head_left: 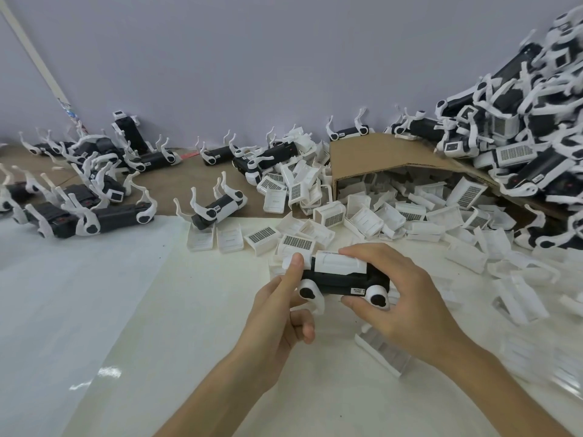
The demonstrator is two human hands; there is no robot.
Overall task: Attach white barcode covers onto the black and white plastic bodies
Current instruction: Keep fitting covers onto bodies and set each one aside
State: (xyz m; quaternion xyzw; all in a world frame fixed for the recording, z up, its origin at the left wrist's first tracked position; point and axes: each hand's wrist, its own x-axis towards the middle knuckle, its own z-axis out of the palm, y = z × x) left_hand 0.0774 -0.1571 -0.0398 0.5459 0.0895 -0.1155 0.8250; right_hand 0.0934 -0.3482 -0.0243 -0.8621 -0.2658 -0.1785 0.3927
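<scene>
- Black body (337, 281) over the table (189, 310), pinched at its left end by left hand (277, 313), thumb on top.
- Right end grasped by right hand (397, 298), fingers (362, 250) pressing cover (339, 264) onto its top.
- Beyond, loose covers (378, 212) spilling from box (372, 159); bodies (520, 143) heaped right.

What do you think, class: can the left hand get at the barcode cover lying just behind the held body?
Probably yes, once freed. The left hand grips the black body, which sits between it and the barcode cover; that cover lies close, face up, nothing on top.
</scene>
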